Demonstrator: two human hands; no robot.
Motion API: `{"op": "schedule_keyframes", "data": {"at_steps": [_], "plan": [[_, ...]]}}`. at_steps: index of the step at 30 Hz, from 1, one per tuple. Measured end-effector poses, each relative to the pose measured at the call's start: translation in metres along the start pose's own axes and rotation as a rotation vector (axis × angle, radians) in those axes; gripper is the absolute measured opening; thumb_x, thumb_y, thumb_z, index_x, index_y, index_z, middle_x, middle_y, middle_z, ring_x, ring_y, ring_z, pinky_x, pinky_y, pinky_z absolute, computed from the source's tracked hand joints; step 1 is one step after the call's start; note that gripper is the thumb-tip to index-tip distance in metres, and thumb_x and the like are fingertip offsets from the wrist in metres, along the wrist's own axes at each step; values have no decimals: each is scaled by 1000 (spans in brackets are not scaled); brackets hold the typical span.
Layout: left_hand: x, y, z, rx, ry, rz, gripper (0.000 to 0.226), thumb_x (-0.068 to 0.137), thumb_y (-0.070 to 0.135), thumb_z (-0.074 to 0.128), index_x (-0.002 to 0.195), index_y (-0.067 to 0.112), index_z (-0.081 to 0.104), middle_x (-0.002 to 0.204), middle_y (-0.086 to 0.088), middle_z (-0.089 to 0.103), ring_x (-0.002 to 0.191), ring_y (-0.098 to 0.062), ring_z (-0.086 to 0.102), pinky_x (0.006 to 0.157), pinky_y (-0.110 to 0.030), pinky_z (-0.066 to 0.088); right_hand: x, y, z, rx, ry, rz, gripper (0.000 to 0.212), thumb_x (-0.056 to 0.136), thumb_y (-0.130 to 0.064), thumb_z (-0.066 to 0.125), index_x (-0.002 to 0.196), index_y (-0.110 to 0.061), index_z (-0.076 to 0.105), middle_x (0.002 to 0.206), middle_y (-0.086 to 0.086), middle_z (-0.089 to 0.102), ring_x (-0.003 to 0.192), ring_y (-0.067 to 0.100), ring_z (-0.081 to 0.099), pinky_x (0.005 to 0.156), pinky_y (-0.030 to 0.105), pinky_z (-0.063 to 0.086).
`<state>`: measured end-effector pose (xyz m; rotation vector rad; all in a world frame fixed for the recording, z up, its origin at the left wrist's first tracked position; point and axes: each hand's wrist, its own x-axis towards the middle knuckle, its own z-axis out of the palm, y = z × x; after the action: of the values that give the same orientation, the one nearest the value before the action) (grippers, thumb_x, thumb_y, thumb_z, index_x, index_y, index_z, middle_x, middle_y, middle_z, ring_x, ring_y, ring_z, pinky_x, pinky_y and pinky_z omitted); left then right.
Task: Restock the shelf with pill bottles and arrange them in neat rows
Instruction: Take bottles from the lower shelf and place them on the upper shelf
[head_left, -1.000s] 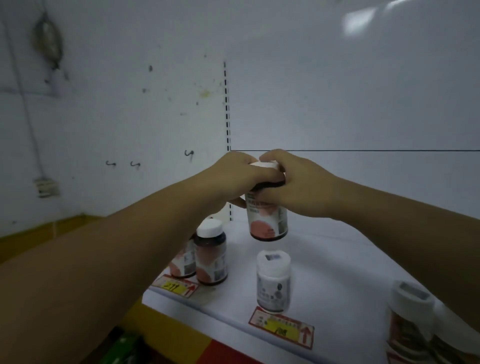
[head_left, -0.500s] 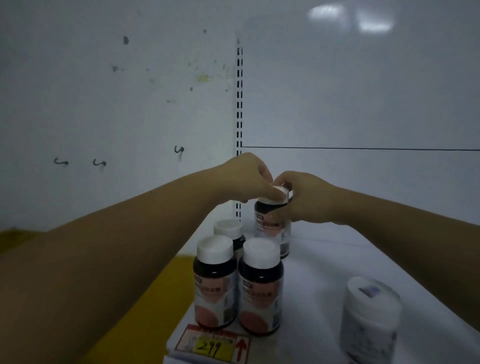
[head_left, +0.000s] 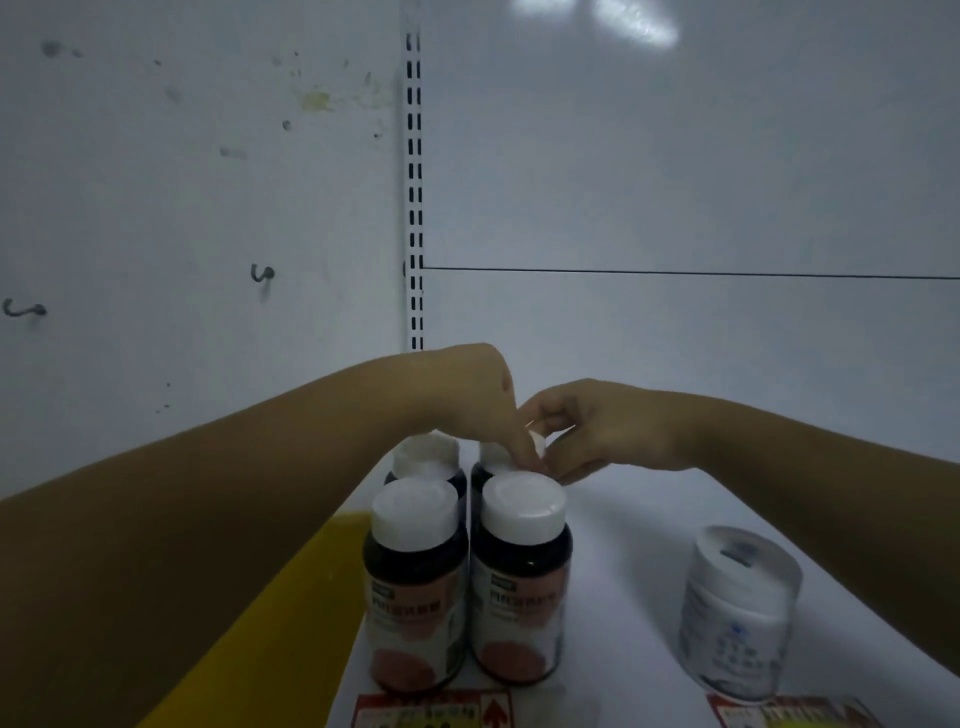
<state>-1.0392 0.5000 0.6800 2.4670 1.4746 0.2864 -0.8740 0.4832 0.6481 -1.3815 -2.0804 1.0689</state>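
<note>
While our left hand (head_left: 467, 400) curls its fingers down onto the white cap of the back-right bottle (head_left: 493, 456), that bottle stands upright on the white shelf (head_left: 623, 519), directly behind the front-right bottle (head_left: 519, 582). Our right hand (head_left: 608, 431) pinches the same cap from the right. A white bottle (head_left: 737, 613) stands apart, further right.

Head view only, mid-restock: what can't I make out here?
Back right bottle: head view, body and label hidden by the left hand, right hand and front right bottle.
Left price tag and right price tag: head view, cut off by the bottom edge, print blurred.
White bottle: head view, label too blurred to read.
</note>
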Motion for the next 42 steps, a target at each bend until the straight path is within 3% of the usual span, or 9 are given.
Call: {"op": "schedule_keyframes", "data": {"at_steps": [3, 6, 9, 12, 15, 22, 32, 37, 42], "plan": [[3, -2, 4, 75, -52, 11, 42, 63, 43, 79, 93, 16, 67, 93, 0, 67, 80, -14, 58, 66, -24, 46, -5, 5, 3, 13, -14, 46, 39, 81, -6, 65, 117, -20, 59, 118, 3, 66, 102, 16, 66, 92, 34, 53], [-2, 0, -4, 133, -74, 23, 58, 67, 63, 67, 108, 22, 62, 105, 8, 63, 92, -10, 57, 81, -27, 47, -14, 7, -2, -56, 139, 37, 45, 86, -27, 63, 129, -26, 50, 128, -4, 60, 109, 9, 59, 92, 24, 47], [0, 17, -23, 148, 33, 80, 72, 78, 69, 45, 133, 23, 45, 140, 1, 46, 122, -17, 46, 97, -30, 36, -35, 15, -25, -689, 448, 55, 61, 91, -50, 46, 144, -25, 29, 152, 1, 33, 135, 18, 36, 107, 30, 29], [10, 51, -26, 370, 90, 115, 80, 85, 68, 30, 148, 20, 18, 159, -3, 10, 147, -21, 2, 117, -46, 12, -69, 29, -48, -1079, 453, 152, 68, 94, -52, 35, 149, -20, 13, 159, 8, 4, 146, 23, 2, 117, 40, 7], [14, 96, -7, 474, 33, 104, 81, 86, 69, 22, 150, 23, 6, 160, -3, -4, 146, -22, -9, 117, -52, 1, -114, 41, -58, -1079, 482, 219, 70, 93, -54, 34, 149, -19, 11, 159, 10, 0, 146, 25, -5, 117, 43, 2], [-13, 241, 57, 377, 76, 352, 77, 87, 67, 22, 150, 25, 7, 160, -2, 1, 147, -19, -3, 118, -49, 3, -278, 71, -76, -1096, 563, 233, 70, 92, -54, 37, 149, -20, 14, 159, 7, 5, 147, 22, -2, 117, 42, 3], [-54, 462, 165, 232, -21, 688, 79, 86, 68, 30, 149, 22, 14, 159, 0, 13, 146, -16, 7, 118, -40, 10, -540, 154, -87, -1027, 602, 607, 71, 91, -53, 42, 148, -20, 16, 159, 7, 9, 146, 22, 3, 117, 41, 11], [-69, 533, 229, 157, -89, 870, 72, 90, 61, 33, 148, 22, 19, 158, 1, 19, 145, -15, 15, 117, -34, 14, -630, 193, -94, -816, 698, 832, 71, 88, -54, 48, 147, -24, 22, 156, 4, 23, 143, 22, 19, 112, 40, 24], [-59, 567, 319, 162, -286, 934, 71, 89, 62, 36, 147, 22, 24, 156, -2, 26, 140, -20, 28, 114, -34, 23, -664, 261, -85, -764, 630, 938, 68, 87, -55, 49, 143, -22, 31, 147, 6, 38, 130, 25, 41, 102, 38, 36]]}}
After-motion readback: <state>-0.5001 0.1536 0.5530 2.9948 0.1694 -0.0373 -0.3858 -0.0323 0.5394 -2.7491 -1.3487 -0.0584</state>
